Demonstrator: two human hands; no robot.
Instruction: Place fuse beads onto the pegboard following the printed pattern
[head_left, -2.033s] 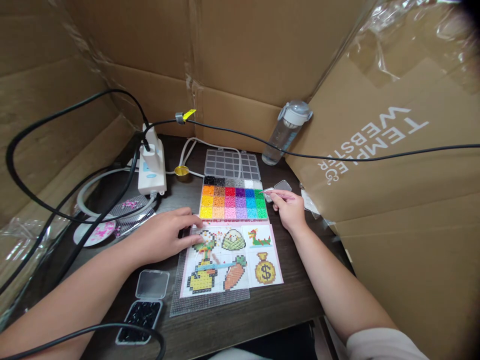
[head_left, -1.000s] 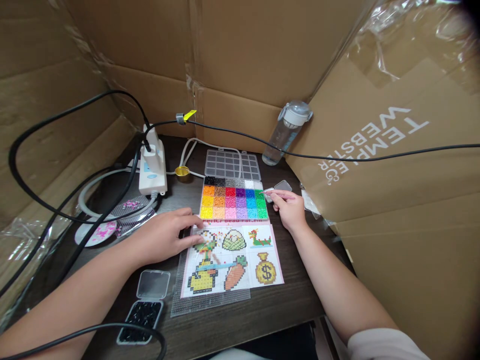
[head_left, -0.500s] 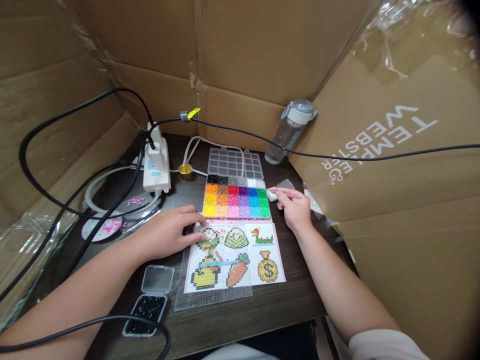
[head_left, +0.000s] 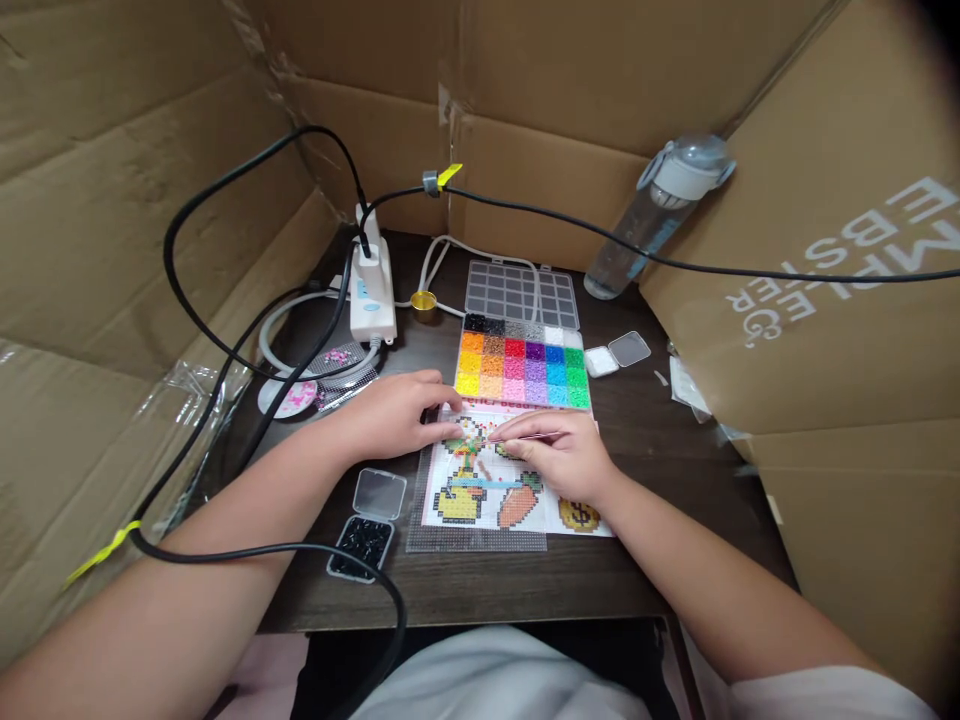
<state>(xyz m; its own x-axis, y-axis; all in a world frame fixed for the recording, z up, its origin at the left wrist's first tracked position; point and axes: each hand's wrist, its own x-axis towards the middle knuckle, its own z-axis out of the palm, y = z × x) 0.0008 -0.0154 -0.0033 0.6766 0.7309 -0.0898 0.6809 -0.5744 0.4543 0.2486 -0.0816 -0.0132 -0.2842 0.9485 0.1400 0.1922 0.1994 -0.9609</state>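
Observation:
My left hand [head_left: 394,412] lies flat with fingers spread on the left edge of a clear pegboard [head_left: 480,538] that covers a pattern sheet [head_left: 480,490] of pixel pictures. My right hand [head_left: 562,455] is closed on thin tweezers [head_left: 517,437], their tip over the top-left picture on the sheet. Just beyond the sheet stands an open bead box [head_left: 523,362] with many coloured compartments, its clear lid [head_left: 521,293] folded back. A small open case of black beads [head_left: 358,541] sits by my left forearm.
A white power strip [head_left: 372,295] with black cables [head_left: 225,250] lies at the back left. A water bottle [head_left: 651,215] leans at the back right, with a small white bead case [head_left: 602,360] nearer the bead box. Cardboard walls [head_left: 562,80] surround the dark table [head_left: 637,580]. A pink bead piece [head_left: 292,397] lies at the left.
My right hand has moved with the tweezers from the bead box's right edge down and left onto the pattern sheet. The camera has tilted, shifting the whole scene. My left hand stays on the pegboard.

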